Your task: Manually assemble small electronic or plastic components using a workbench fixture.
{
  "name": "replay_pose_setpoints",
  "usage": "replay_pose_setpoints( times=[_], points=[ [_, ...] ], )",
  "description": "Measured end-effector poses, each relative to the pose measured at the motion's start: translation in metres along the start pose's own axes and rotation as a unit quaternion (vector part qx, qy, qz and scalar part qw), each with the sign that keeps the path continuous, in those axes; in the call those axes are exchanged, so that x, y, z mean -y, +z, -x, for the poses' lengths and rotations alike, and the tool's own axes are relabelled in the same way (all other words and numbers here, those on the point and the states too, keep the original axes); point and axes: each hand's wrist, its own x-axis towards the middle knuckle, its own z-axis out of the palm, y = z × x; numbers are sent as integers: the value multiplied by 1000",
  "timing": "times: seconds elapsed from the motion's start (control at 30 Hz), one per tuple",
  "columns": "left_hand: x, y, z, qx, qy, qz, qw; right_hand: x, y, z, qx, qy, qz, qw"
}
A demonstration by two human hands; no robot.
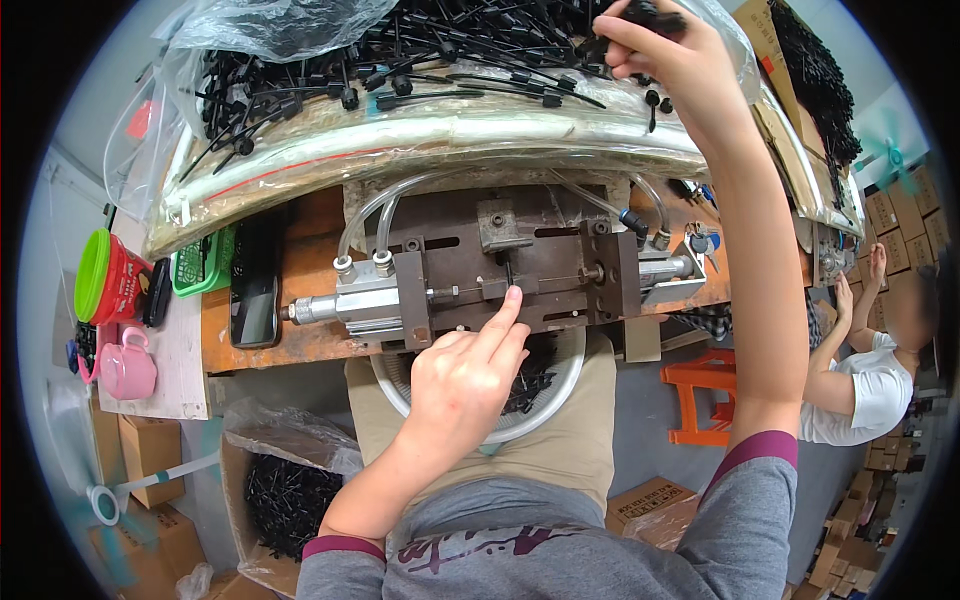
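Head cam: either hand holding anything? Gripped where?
Right hand pinches a small black plastic part by one end, over the bag of parts. Left hand holds nothing; its index fingertip touches the metal fixture.

I wear a grey shirt [560, 545] with dark red cuffs [762, 447] on its short sleeves, a dark print on the chest, and beige trousers [575, 440] below the shirt.

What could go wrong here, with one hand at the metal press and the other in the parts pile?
1. The left hand has a fingertip at the slot of the metal fixture; it might get pinched.
2. The right hand reaches into the black parts; some could spill.
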Motion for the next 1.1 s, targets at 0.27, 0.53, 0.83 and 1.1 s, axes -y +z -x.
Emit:
replay_pose_setpoints(
  times=[0.27,0.53,0.83,1.1],
  points=[
    [-16,-41,-6,-32,-75,211,974,2,32,103,100,117,-231,961],
    [-11,-44,-10,-60,-114,281,951,-10,52,157,123,238,-397,878],
    [-15,-24,9,-45,-131,206,969,-24,39,159,-42,96,-251,962],
    [-7,6,5,11,-19,-69,997,-26,42,175,-64,-167,132,975]
  ],
)
